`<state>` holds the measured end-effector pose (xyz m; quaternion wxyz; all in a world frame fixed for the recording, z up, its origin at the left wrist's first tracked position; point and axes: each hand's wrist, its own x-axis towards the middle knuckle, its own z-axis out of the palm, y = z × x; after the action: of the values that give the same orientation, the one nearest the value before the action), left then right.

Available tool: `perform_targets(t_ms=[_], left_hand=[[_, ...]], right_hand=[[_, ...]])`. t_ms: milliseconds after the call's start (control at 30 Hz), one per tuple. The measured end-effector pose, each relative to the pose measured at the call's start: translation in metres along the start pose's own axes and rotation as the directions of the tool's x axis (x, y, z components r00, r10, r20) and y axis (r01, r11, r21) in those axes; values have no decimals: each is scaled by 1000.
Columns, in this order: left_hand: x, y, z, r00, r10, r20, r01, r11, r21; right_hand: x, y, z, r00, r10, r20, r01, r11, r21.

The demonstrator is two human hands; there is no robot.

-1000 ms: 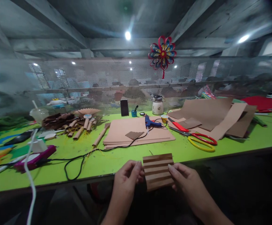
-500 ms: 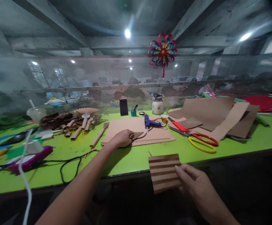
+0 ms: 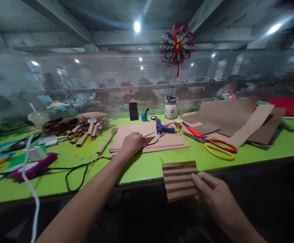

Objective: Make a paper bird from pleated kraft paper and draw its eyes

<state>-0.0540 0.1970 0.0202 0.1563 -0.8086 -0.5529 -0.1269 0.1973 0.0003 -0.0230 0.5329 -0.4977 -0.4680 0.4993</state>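
Observation:
My right hand [image 3: 214,194] pinches the right edge of a pleated sheet of brown paper [image 3: 179,182], its folds running crosswise, held in front of the table's near edge. Over the stack of tan cardboard sheets [image 3: 123,131] is my left hand [image 3: 133,143], with its fingers curled closed. A small piece of brown paper [image 3: 149,135] sticks out beyond those fingers; most of it is hidden by the hand. To the right of that hand, a blue glue gun [image 3: 164,127] rests on the stack, and its black cord passes close by the fingers.
Large scissors [image 3: 216,148] and red-handled scissors [image 3: 193,131] lie right of the stack, before large brown paper sheets [image 3: 222,113]. Paper rolls [image 3: 82,136], a purple power strip [image 3: 39,165] and cables occupy the left. A phone [image 3: 133,111] and jug [image 3: 170,108] stand behind.
My left hand has turned slightly over the stack, and less of the small brown piece shows. My right hand still holds the pleated paper in nearly the same place. The view has tilted slightly.

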Motion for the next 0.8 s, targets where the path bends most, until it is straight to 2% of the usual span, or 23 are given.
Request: perform_targets(t_ms=[200, 467, 567, 700, 800], left_hand=[[-9, 8, -23, 992, -46, -118, 50, 998, 34], [-11, 22, -9, 987, -154, 47, 156, 987, -47], [-5, 10, -14, 978, -188, 93, 199, 972, -122], [-1, -23, -17, 966, -248, 76, 258, 949, -182], [-3, -43, -10, 974, -188, 130, 213, 951, -226]], right_hand=[[-5, 2, -8, 1000, -3, -19, 3, 1000, -9], [-3, 10, -14, 997, 10, -82, -18, 995, -102], [-3, 9, -16, 994, -6, -109, -7, 993, -118], [-2, 10, -21, 995, 23, -92, -35, 992, -125], [-2, 17, -24, 995, 34, -90, -46, 990, -132]])
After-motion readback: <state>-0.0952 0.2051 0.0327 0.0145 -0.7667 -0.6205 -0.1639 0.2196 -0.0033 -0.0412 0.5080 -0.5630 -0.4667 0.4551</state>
